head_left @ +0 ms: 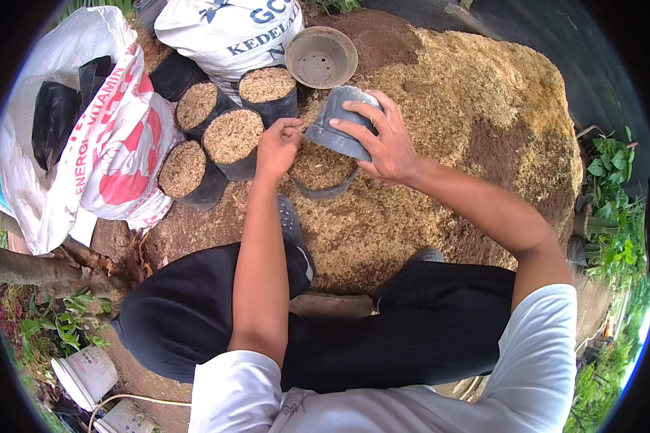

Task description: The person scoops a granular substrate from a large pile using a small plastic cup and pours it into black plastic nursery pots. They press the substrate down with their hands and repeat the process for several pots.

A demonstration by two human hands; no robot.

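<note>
- The right hand [386,141] lies spread over the outside of a grey plastic pot [339,124], fingers splayed across its wall and thumb below, gripping it.
- That pot is tipped on its side, mouth facing down and left, right above a black grow bag [323,173].
- The grow bag stands on the heap in front of the person's knees and is filled nearly to its rim with pale husk mix.
- The left hand [278,144] has its fingers pressed together in a pinch at the bag's upper left rim, just beside the lip of the tipped pot.
- Both stand on the near edge of a big mound of rice husk and dark soil [455,130], tan over most of it with brown patches.
- Four filled black grow bags [227,133] stand close together left of the hands, touching one another, each topped with the same husk mix.
- An empty brown round pot [321,56] sits upright behind them, at the mound's far edge.
- A white printed sack [224,29] lies behind the filled bags; a white and red sack [105,151] lies to their left, with black bags showing in its open mouth.
- The person squats in black trousers, one grey shoe [290,224] below the left wrist.
- A white bucket [87,375] sits at lower left among green plants.
</note>
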